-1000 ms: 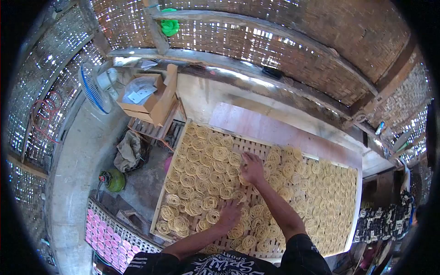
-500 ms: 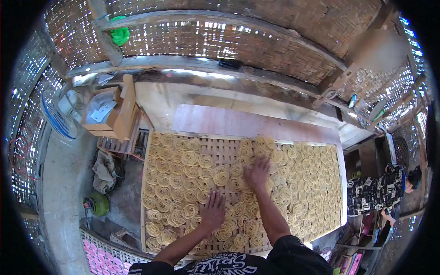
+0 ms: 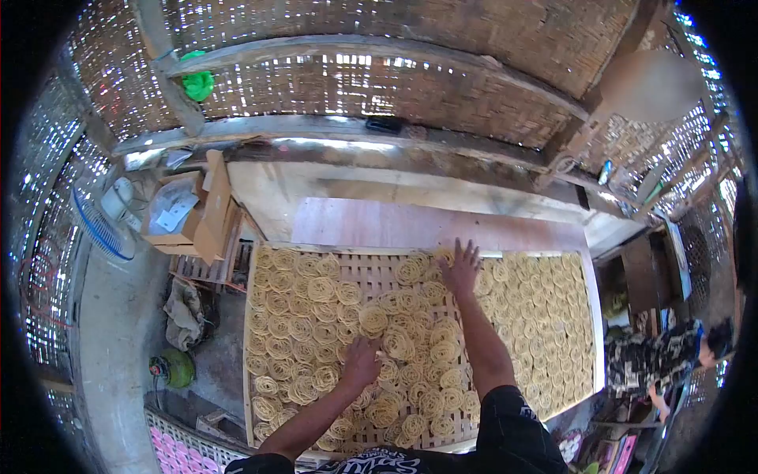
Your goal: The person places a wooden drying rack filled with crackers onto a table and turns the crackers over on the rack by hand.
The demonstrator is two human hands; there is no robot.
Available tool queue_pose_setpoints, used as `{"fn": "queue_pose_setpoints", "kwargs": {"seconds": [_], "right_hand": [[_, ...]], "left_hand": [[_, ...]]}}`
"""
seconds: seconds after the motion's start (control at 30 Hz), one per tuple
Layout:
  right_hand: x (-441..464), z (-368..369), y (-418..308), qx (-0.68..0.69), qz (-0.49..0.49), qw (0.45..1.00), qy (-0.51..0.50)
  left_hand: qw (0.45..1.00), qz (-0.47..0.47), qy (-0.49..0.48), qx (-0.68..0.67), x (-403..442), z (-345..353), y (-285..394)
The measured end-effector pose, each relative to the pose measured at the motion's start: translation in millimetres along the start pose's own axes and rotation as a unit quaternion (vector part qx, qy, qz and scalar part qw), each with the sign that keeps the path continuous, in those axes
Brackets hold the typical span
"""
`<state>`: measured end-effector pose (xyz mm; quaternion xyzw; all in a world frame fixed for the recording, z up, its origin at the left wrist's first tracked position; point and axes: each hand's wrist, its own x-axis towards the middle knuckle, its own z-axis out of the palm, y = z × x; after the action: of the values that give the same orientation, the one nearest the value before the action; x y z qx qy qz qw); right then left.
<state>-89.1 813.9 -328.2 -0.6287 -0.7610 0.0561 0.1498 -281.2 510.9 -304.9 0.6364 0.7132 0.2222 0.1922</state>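
Round coils of pale yellow noodles (image 3: pixel 321 289) cover a woven slatted tray (image 3: pixel 371 270) in front of me, some of them overlapping in the middle. My left hand (image 3: pixel 362 361) is closed beside a coil at the tray's centre; whether its fingers grip that coil is unclear. Near the tray's far edge my right hand (image 3: pixel 461 268) has its fingers spread, touching or just above a coil at its left side. To the right of my right arm, more coils (image 3: pixel 537 316) lie in close rows.
A plank (image 3: pixel 379 221) runs along the far edge. On the left are a fan (image 3: pixel 103 221), an open cardboard box (image 3: pixel 213 213), a green gas cylinder (image 3: pixel 180 368) and a rack of pink rounds (image 3: pixel 178 454). Another person (image 3: pixel 655 359) bends at the far right.
My right hand has moved toward the tray's far edge and spread its fingers. My left hand has curled beside the central coils, where several coils have shifted into the gap.
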Motion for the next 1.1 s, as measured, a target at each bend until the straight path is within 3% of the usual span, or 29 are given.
{"fn": "queue_pose_setpoints", "kwargs": {"seconds": [0.1, 0.13, 0.2, 0.3, 0.4, 0.5, 0.53, 0.57, 0.6, 0.63, 0.7, 0.73, 0.8, 0.9, 0.93, 1.03, 1.1], "right_hand": [[14, -11, -7, -0.014, -0.023, 0.987, -0.161], [10, 9, -4, -0.051, -0.099, 0.985, -0.134], [-19, 13, -15, 0.007, -0.124, 0.985, -0.121], [-55, 9, -19, 0.005, -0.137, 0.984, -0.117], [-65, -5, -27, -0.077, -0.101, 0.992, -0.018], [-47, -18, -73, 0.093, -0.205, 0.974, 0.003], [-43, -15, -95, 0.137, -0.262, 0.955, 0.003], [-38, -9, -120, 0.171, -0.267, 0.948, -0.038], [-36, -8, -153, 0.204, -0.27, 0.938, -0.078], [-35, -6, -187, 0.188, -0.286, 0.933, -0.107], [-40, 20, -252, 0.15, -0.362, 0.909, -0.141], [-28, 53, -292, 0.132, -0.427, 0.884, -0.139], [-28, 86, -332, 0.183, -0.468, 0.856, -0.124], [-33, 96, -357, 0.095, -0.489, 0.854, -0.148], [-33, 93, -360, 0.09, -0.481, 0.859, -0.149], [-25, 83, -368, 0.068, -0.457, 0.873, -0.157], [-12, 83, -380, 0.044, -0.441, 0.874, -0.198]], "left_hand": [[0.996, 0.005, -0.084, -0.013, 14, -2, -12], [0.996, 0.009, -0.072, -0.048, 18, -2, -16], [0.992, 0.011, -0.04, -0.118, 25, -2, -22], [0.949, -0.161, -0.071, -0.262, 49, -32, -8], [0.959, -0.097, 0.008, -0.268, 64, -10, -23], [0.972, -0.058, 0.13, -0.186, 69, -38, -28], [0.974, -0.096, 0.139, -0.154, 74, -53, -41], [0.973, -0.132, 0.146, -0.12, 79, -69, -62], [0.966, -0.129, 0.218, -0.044, 88, -64, -103], [0.949, -0.122, 0.287, 0.033, 97, -61, -146], [0.909, -0.208, 0.318, 0.172, 108, -100, -187], [0.914, -0.209, 0.296, 0.183, 118, -121, -213], [0.929, -0.214, 0.23, 0.196, 125, -141, -249], [0.948, -0.197, 0.103, 0.226, 130, -135, -261], [0.942, -0.188, 0.194, 0.198, 129, -129, -260], [0.92, -0.221, 0.294, 0.133, 136, -132, -239], [0.896, -0.257, 0.339, -0.125, 161, -75, -313]]}}
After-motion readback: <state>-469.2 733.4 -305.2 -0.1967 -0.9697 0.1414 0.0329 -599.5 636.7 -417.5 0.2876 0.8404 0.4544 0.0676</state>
